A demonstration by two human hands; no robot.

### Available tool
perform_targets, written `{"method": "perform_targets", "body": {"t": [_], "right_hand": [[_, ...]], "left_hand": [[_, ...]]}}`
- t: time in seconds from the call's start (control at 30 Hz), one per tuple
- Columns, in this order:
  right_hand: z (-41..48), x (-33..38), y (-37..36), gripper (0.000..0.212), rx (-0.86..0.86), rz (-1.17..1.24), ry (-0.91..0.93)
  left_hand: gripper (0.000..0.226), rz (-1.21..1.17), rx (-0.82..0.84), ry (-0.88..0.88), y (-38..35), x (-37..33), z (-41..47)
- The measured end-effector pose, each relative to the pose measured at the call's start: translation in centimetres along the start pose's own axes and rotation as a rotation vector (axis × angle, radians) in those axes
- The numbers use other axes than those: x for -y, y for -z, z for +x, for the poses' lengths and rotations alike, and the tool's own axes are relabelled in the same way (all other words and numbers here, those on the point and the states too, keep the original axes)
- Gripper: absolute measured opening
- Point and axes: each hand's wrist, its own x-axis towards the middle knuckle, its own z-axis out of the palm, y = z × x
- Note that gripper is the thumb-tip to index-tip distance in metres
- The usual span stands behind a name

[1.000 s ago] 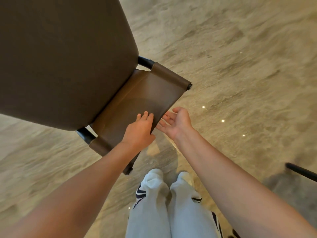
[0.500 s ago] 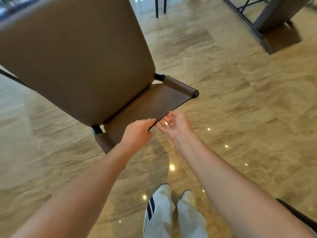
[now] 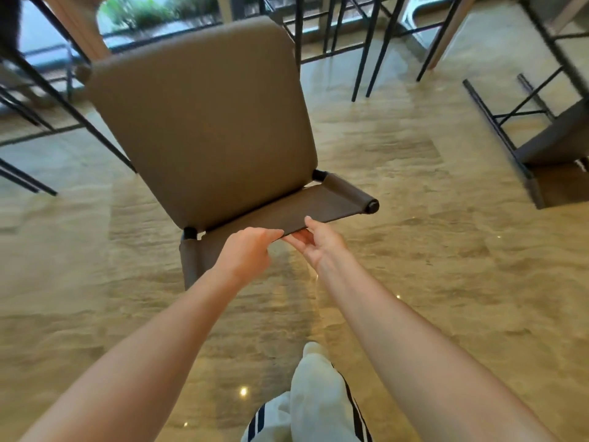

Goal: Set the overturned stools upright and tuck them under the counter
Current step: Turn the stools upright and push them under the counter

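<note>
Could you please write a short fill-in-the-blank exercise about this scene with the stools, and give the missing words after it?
1. The left hand and the right hand grip the low ____ of the brown stool.
2. At the right, a second stool lies ____ on the floor.
3. The person's white trousers have dark ____.
Missing words: backrest; overturned; stripes.

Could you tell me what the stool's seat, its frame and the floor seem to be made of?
Stool seat: probably brown leather or faux leather, matte, with rounded padded edges. Frame: likely black-painted metal tube, judging by its round end. Floor: polished veined stone or tile, reflecting light spots.
</note>
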Motion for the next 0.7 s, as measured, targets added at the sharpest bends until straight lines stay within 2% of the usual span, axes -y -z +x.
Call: {"method": "perform_targets", "body": {"t": [0.1,0.43,0.7], "right_hand": [[-0.4,1.7,-2.5,0.027,-0.002,-0.039,-0.018],[-1.1,5.1,-10.0,0.027,-0.024,-0.144,-0.040],[-2.1,7.5,-16.9,0.023,0.017,-0.146,0.027]], "left_hand": [[0.058,0.011,-0.025,0.043,2.3,0.2,1.0],[0.057,0.067,-0.112,0.084,8.1,2.8,3.8],[0.058,0.066,-0.189,0.055,13.5,5.8,7.2]]}}
